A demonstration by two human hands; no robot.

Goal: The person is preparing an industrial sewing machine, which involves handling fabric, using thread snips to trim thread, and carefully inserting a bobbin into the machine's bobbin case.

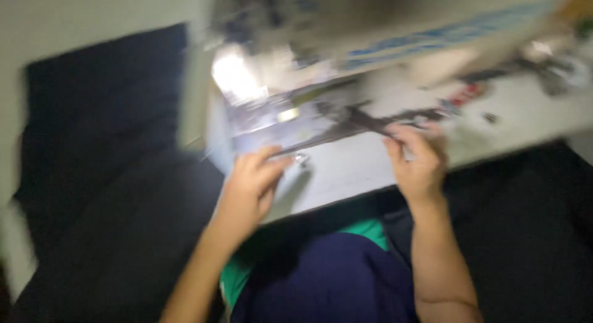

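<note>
Nearest the camera lies the person's lap, covered by dark navy cloth with a strip of green fabric showing at its edge. Both bare forearms rise from there to the near edge of the pale grey surface.

The picture is heavily blurred by motion, so fine detail is lost. A long, thin, dark metal piece stretches across the surface between the two hands, tilted slightly so that its right end sits higher in the frame. The left hand has its fingers curled at the lower left end of that piece, thumb and fingertips pinched close to a small shiny metal part; whether they actually clamp it cannot be told through the blur. The right hand is closed over the right end of the dark metal piece, fingers bent round it from above.

Just beyond the piece, a bright glare sits on a shiny plate-like area. Behind that, a tan cardboard box with blue print lies across the far side of the surface. Small dark and red bits are scattered to the right, well apart from the left hand.
</note>
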